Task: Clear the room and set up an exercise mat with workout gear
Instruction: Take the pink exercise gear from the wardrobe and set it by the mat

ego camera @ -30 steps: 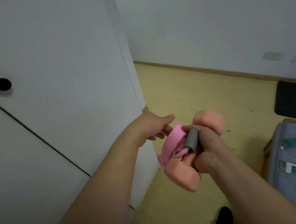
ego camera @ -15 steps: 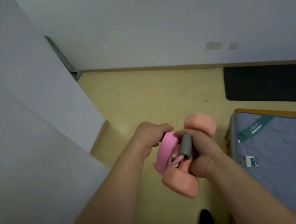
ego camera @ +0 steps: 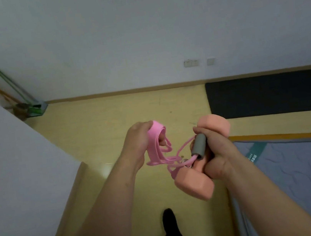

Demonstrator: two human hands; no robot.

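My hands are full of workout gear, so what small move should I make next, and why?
Probably step toward the black mat by the far wall and set the gear on it: your right hand grips the dumbbell and grey handle, your left hand grips the tangled pink band, and the mat already lies unrolled.

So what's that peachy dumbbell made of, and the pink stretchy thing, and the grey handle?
Peach dumbbell: seems coated in soft matte rubber or neoprene; its surface is dull, with no shine. Pink resistance band: looks like stretchy rubber or latex, though the wide part could be fabric; it droops in limp loops from the left hand. Grey handle: likely foam, dull and thick-looking.
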